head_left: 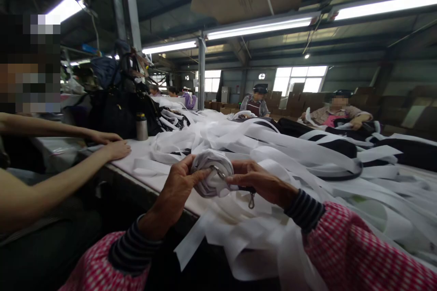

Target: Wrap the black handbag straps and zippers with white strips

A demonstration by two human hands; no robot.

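Note:
Just above the table edge, my left hand [174, 188] grips a coiled white roll [214, 157] from its left side, thumb pressed on its front. A small metal snap hook [219, 173] lies across the middle of the roll. My right hand [264, 183] is closed at the roll's right side, with its thumb and fingertips at the hook's end. Below the right hand's fingers dangles a second metal hook [251, 201] on a short dark piece. The right fingers behind the roll are partly hidden. Loose white strips [252, 250] hang over the table edge beneath both hands.
White strips [218, 134] and black pieces [337, 148] are heaped over the table. At left, a co-worker's hands [114, 145] rest on the edge near a steel flask [141, 127] and black bags [112, 113]. Two people sit across the table.

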